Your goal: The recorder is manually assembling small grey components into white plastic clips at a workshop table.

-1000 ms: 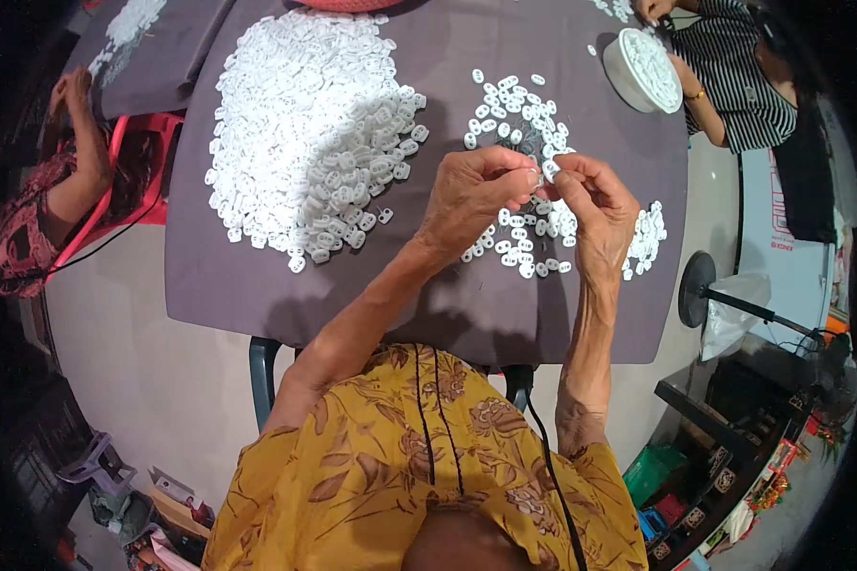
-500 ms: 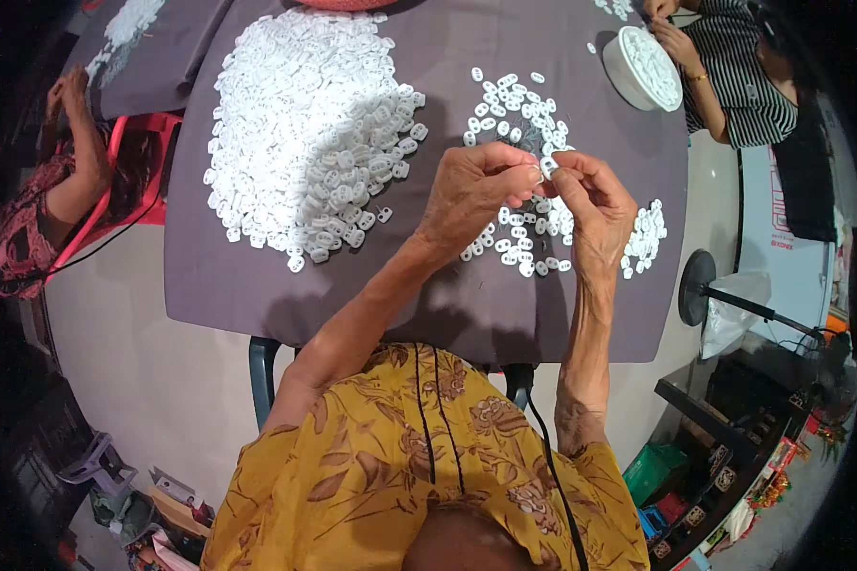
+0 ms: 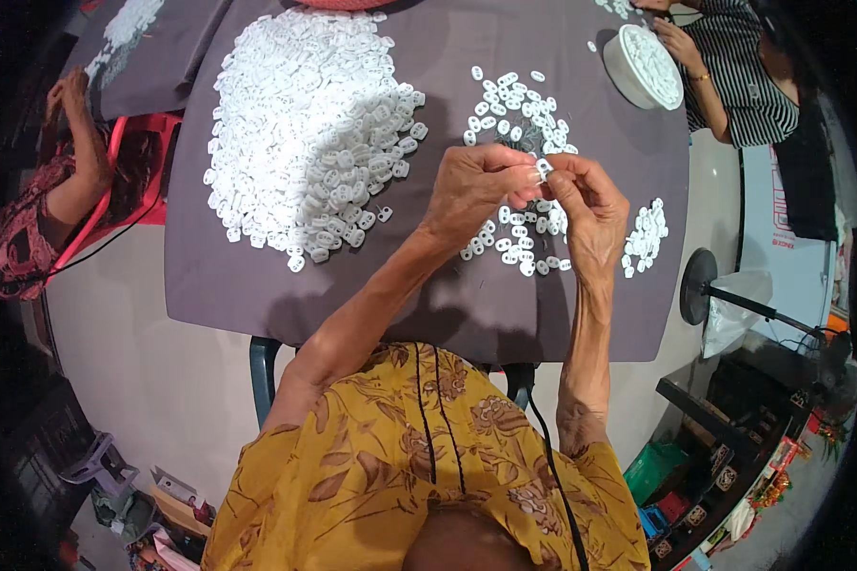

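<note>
Between the fingertips of both hands is one small white oval plastic piece with holes (image 3: 544, 167). My left hand (image 3: 483, 186) pinches it from the left side, thumb and forefinger pressed together. My right hand (image 3: 592, 198) grips it from the right, thumb and bent forefinger closed on it. Both hands hover over a loose scatter of like white pieces (image 3: 516, 249) on the grey-brown tablecloth (image 3: 428, 285). Thin dark wire-like bits (image 3: 522, 143) lie among them, too fine to make out well. My palms hide part of the scatter.
A large heap of white pieces (image 3: 295, 124) covers the table's left side. A smaller pile (image 3: 646, 233) lies right of my right hand. At the far right stands a white tub (image 3: 622, 81) of pieces beside a person in a striped top (image 3: 747, 76). Another person's arm (image 3: 86, 157) is at left.
The white piece has turned between my fingertips and stands more upright. My right hand has shifted slightly left and down; my left hand has barely moved.
</note>
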Tool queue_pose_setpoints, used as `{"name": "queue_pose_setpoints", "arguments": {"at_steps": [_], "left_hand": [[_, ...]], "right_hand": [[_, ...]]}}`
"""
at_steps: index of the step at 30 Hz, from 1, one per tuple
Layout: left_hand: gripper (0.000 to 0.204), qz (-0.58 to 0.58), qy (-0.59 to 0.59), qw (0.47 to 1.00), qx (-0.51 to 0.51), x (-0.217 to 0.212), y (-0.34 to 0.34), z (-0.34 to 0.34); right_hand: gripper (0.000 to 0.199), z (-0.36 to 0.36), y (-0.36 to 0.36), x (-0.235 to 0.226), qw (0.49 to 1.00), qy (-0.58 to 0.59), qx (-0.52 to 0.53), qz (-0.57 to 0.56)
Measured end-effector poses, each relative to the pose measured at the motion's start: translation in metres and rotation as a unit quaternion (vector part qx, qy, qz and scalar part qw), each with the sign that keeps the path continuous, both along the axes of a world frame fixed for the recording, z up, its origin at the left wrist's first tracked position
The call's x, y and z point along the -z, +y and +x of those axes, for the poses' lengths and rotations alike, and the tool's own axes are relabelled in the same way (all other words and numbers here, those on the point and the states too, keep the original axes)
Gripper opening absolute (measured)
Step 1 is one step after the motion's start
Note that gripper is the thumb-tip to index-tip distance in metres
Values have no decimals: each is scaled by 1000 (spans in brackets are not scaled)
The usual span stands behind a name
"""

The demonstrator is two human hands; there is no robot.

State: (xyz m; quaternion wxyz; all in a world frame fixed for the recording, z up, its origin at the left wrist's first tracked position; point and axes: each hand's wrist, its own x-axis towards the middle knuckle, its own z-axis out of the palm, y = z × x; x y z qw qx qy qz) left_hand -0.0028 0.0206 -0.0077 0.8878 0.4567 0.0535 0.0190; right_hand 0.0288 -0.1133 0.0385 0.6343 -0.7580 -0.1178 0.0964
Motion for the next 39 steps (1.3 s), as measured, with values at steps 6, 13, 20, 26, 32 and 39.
{"name": "queue_pose_setpoints", "arguments": {"at_steps": [6, 13, 20, 26, 32, 39], "left_hand": [[24, 6, 28, 999, 16, 0, -1, 2], [24, 18, 74, 997, 15, 4, 1, 3], [20, -15, 91, 996, 0, 1, -5, 2], [24, 12, 91, 994, 51, -2, 0, 6], [23, 12, 82, 995, 46, 2, -5, 7], [23, 37, 101, 993, 59, 4, -10, 9]], "right_hand": [[16, 4, -4, 8, 999, -15, -3, -35], [32, -2, 6, 11, 958, -186, -13, -216], [30, 4, 2, 18, 907, -322, -30, -270], [28, 3, 1, 15, 919, -280, -49, -272], [24, 7, -2, 13, 914, -294, -62, -272], [21, 8, -6, 16, 919, -282, -64, -267]]}}
